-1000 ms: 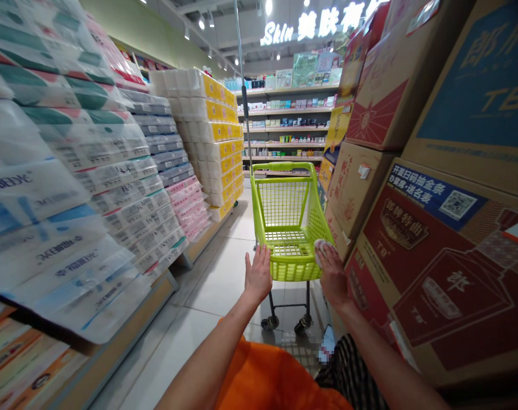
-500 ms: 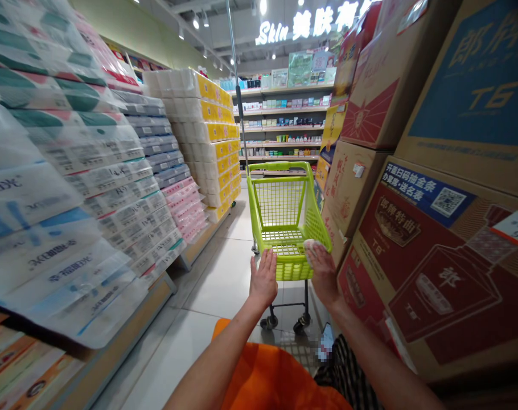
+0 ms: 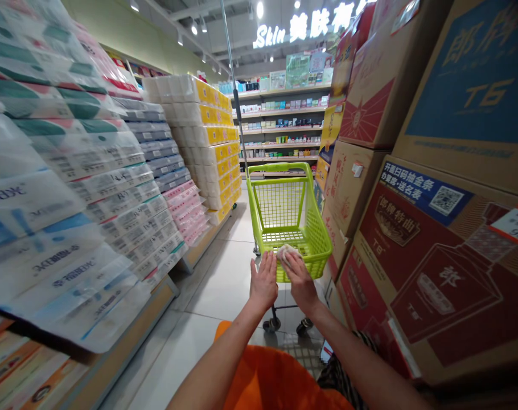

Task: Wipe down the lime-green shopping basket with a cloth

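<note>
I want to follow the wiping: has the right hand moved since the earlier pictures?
Yes. The right hand went left along the cart's near rim, from its right corner toward the left hand.

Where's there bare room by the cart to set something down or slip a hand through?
Floor left of the cart, up to the shelf base. Inside, the cart's bottom looks bare too. Crowded: the near rim, with left hand, right hand and cloth; also the right side, close to the cartons.
</note>
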The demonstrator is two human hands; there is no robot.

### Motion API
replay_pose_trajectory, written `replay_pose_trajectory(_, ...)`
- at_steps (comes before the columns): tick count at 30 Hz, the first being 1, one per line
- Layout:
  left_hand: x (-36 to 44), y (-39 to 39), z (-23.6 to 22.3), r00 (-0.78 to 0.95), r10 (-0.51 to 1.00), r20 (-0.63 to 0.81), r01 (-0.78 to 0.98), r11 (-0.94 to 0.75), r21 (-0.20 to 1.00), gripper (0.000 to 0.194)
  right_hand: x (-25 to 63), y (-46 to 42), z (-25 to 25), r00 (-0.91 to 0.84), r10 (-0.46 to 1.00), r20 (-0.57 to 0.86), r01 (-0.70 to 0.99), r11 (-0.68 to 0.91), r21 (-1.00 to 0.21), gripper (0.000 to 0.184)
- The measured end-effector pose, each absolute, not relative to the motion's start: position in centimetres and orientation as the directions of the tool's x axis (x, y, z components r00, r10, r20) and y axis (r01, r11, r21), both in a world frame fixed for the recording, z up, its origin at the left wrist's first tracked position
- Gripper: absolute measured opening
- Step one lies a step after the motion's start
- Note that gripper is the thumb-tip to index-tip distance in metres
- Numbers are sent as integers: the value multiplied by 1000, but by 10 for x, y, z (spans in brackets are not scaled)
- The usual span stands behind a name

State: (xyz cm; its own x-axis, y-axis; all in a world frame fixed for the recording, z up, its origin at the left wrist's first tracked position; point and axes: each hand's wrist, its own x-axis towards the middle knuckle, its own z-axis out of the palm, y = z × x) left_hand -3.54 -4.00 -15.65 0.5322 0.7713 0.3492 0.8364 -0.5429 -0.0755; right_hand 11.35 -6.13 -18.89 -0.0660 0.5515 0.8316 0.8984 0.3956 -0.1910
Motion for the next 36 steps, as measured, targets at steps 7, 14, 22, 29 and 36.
replay_pose_trajectory(7, -37, -42, -152, 530, 780, 332, 836, -547, -49, 66, 166, -73, -184, 112, 568, 816, 940, 205, -272, 54)
replay_pose_trajectory(14, -35, -43, -147, 541, 776, 324, 828, -558, -45, 65, 121, -61, -186, -72, 564, 823, 914, 368, -172, 49)
replay_pose_trajectory(22, -33, -42, -150, 525, 784, 332, 838, -544, -40, 66, 164, -68, -183, 167, 558, 813, 933, 178, -313, 52)
replay_pose_trajectory(29, -41, -37, -145, 522, 783, 339, 840, -541, -43, 62, 126, -60, -185, -66, 586, 808, 916, 357, -184, 49)
replay_pose_trajectory(36, -44, -33, -147, 506, 784, 359, 849, -526, -49, 66, 144, -66, -182, 96, 554, 827, 923, 262, -283, 51)
